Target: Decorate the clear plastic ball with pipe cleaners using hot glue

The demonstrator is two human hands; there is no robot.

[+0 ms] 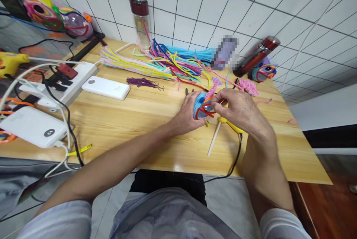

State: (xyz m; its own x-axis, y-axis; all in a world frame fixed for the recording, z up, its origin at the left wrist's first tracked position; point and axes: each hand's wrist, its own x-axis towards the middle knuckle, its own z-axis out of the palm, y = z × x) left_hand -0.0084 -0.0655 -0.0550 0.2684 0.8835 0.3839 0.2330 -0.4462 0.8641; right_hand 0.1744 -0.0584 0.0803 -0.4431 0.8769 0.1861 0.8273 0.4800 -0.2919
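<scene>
My left hand [185,116] is wrapped round a small blue craft figure [198,102] trimmed with red and orange pipe cleaners, a pink twisted piece standing up from its top. Over the figure's right side, my right hand [241,107] has thumb and forefinger pinched together. What sits between those fingertips is too small to make out. Partly hidden below the right hand lies a yellow glue gun [233,126], a whitish glue stick [214,139] pointing out toward the table's front edge.
Bundled pipe cleaners [136,63] lie along the wall, beside a clear bottle [142,26]. A dark red flask [258,54] leans at the back right near another craft figure [262,72]. White power banks [106,87], a power strip [76,86] and tangled cables crowd the left side.
</scene>
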